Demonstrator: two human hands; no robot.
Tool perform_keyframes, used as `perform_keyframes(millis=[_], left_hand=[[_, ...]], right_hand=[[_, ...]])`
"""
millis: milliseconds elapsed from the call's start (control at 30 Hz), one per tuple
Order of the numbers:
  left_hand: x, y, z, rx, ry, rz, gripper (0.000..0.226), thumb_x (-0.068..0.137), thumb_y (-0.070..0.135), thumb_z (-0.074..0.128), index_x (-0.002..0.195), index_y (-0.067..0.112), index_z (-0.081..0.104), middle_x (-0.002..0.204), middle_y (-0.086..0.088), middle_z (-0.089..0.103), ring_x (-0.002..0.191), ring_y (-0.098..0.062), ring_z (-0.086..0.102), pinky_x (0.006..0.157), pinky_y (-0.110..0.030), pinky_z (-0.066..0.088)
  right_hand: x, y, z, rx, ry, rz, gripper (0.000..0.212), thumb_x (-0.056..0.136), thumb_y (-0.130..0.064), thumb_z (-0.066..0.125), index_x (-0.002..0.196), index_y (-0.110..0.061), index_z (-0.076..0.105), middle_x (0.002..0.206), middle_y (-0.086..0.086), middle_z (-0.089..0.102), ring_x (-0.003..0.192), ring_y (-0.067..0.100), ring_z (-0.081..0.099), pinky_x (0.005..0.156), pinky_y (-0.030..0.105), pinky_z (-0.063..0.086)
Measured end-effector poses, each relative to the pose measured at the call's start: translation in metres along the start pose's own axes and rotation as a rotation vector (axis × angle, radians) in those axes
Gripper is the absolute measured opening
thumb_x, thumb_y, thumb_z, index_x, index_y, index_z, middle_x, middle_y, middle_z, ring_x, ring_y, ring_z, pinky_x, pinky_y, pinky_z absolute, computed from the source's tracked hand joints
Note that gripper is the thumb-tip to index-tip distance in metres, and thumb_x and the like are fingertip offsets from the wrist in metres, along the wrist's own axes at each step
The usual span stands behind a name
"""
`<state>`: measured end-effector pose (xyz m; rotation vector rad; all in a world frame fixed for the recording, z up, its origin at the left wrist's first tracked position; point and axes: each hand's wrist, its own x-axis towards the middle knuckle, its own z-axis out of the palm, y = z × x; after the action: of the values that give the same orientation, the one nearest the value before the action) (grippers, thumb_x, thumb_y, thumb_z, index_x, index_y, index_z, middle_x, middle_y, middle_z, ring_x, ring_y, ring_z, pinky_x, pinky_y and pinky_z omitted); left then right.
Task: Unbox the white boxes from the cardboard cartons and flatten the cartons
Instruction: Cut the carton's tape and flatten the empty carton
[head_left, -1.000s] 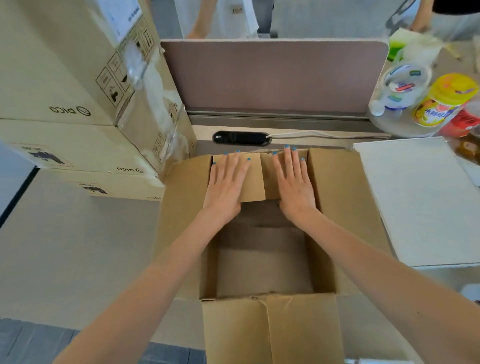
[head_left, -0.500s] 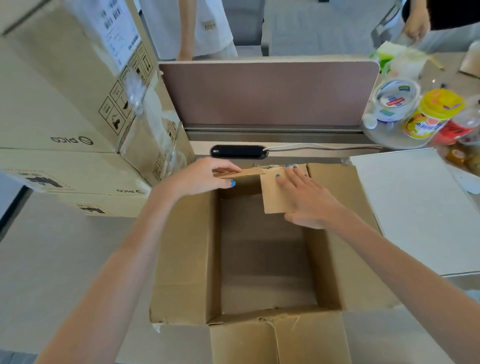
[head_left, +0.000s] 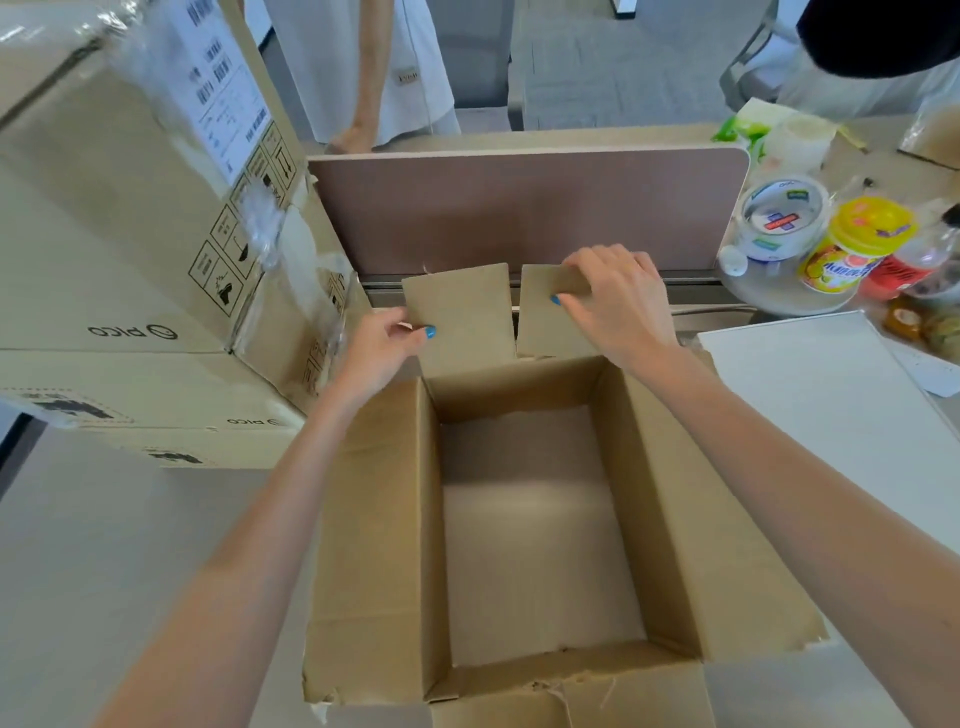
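Since the carton (head_left: 379, 545) at frame centre stands empty, left hand (head_left: 384, 345) pinches and right hand (head_left: 618, 306) grips its split far flap (head_left: 457, 312), held upright, apparently for flattening.

Pale beige table (head_left: 104, 545), matte, evenly lit, soft shadows only. Mauve-brown partition panel (head_left: 519, 208) upright along table's far edge, top-right corner rounded. Beyond panel: grey carpet floor (head_left: 597, 67). 2 people stand there: person in white (head_left: 363, 52) toward far-left, person in dark top (head_left: 883, 36) at far-right. Dark floor strip (head_left: 10, 441) past table's left edge.
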<state>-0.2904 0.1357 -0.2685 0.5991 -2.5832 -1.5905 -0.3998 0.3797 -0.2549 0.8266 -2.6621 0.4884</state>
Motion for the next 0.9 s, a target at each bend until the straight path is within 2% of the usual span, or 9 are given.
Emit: perform_keyframes(millis=[33, 133, 233, 333, 433, 567, 667, 800, 900], left_hand=[[0.001, -0.006, 0.004, 0.020, 0.029, -0.010, 0.008, 0.094, 0.000, 0.060, 0.099, 0.006, 0.063, 0.080, 0.004, 0.065, 0.063, 0.008, 0.060, 0.064, -0.012, 0.047], [0.005, -0.030, 0.013, 0.078, 0.017, -0.099, 0.023, 0.095, 0.014, 0.064, 0.116, 0.007, 0.062, 0.100, -0.003, 0.069, 0.093, -0.015, 0.066, 0.078, -0.026, 0.050], [-0.001, -0.045, 0.013, 0.220, 0.007, -0.110, 0.037, 0.097, 0.029, 0.061, 0.131, 0.018, 0.056, 0.108, 0.005, 0.063, 0.110, -0.016, 0.057, 0.093, -0.034, 0.046], [-0.012, -0.055, 0.009, 0.309, -0.019, -0.017, 0.039, 0.101, 0.036, 0.052, 0.139, 0.027, 0.048, 0.109, 0.002, 0.062, 0.105, -0.015, 0.056, 0.091, -0.038, 0.049], [-0.024, -0.062, 0.005, 0.464, -0.064, 0.080, 0.039, 0.106, 0.033, 0.039, 0.145, 0.027, 0.041, 0.106, -0.002, 0.067, 0.092, -0.015, 0.061, 0.079, -0.036, 0.050], [-0.035, -0.071, -0.001, 0.631, -0.048, 0.165, 0.035, 0.106, 0.017, 0.039, 0.140, 0.015, 0.047, 0.120, -0.004, 0.063, 0.112, -0.021, 0.058, 0.094, -0.034, 0.046], [-0.033, -0.076, -0.003, 0.575, -0.071, 0.136, 0.021, 0.105, 0.016, 0.040, 0.119, 0.019, 0.055, 0.112, 0.000, 0.060, 0.105, -0.021, 0.056, 0.094, -0.042, 0.047], [-0.032, -0.069, -0.008, 0.446, -0.065, 0.100, 0.016, 0.104, 0.019, 0.043, 0.110, 0.024, 0.057, 0.107, 0.005, 0.059, 0.103, -0.016, 0.054, 0.094, -0.044, 0.047], [-0.041, -0.055, -0.011, 0.390, -0.042, 0.136, 0.017, 0.105, 0.020, 0.043, 0.113, 0.022, 0.057, 0.110, 0.006, 0.058, 0.105, -0.013, 0.054, 0.094, -0.037, 0.045]], right_hand=[[0.003, 0.002, 0.009, -0.026, 0.034, 0.004, 0.041, 0.086, -0.026, 0.068, 0.123, -0.012, 0.057, 0.120, 0.005, 0.062, 0.114, 0.025, 0.054, 0.101, 0.036, 0.036], [0.005, 0.006, 0.033, -0.127, -0.082, 0.012, 0.075, 0.083, -0.020, 0.072, 0.147, -0.009, 0.033, 0.152, 0.009, 0.034, 0.142, 0.027, 0.029, 0.117, 0.041, 0.022], [-0.005, 0.001, 0.050, -0.201, -0.207, -0.062, 0.077, 0.089, -0.020, 0.063, 0.153, -0.014, 0.021, 0.161, 0.007, 0.011, 0.149, 0.024, 0.008, 0.121, 0.042, 0.010], [-0.019, -0.015, 0.059, -0.017, -0.236, -0.163, 0.060, 0.092, -0.011, 0.053, 0.149, -0.015, 0.034, 0.159, 0.005, 0.021, 0.148, 0.022, 0.014, 0.120, 0.039, 0.013], [-0.027, -0.028, 0.065, 0.205, -0.394, -0.173, 0.051, 0.095, -0.019, 0.051, 0.145, -0.019, 0.041, 0.154, -0.001, 0.034, 0.143, 0.016, 0.026, 0.117, 0.034, 0.020], [-0.032, -0.034, 0.073, 0.083, -0.468, -0.218, 0.045, 0.098, -0.029, 0.052, 0.142, -0.024, 0.043, 0.144, -0.002, 0.048, 0.133, 0.020, 0.043, 0.110, 0.035, 0.034], [-0.033, -0.039, 0.071, 0.044, -0.492, -0.169, 0.035, 0.100, -0.020, 0.048, 0.134, -0.026, 0.048, 0.131, 0.000, 0.060, 0.113, 0.023, 0.058, 0.093, 0.033, 0.047], [-0.033, -0.043, 0.063, 0.018, -0.498, -0.151, 0.033, 0.099, -0.013, 0.049, 0.129, -0.024, 0.052, 0.125, 0.003, 0.063, 0.107, 0.025, 0.061, 0.089, 0.034, 0.048], [-0.031, -0.041, 0.047, 0.043, -0.468, -0.136, 0.033, 0.100, -0.015, 0.045, 0.129, -0.026, 0.054, 0.123, 0.003, 0.064, 0.107, 0.027, 0.061, 0.089, 0.036, 0.047]])
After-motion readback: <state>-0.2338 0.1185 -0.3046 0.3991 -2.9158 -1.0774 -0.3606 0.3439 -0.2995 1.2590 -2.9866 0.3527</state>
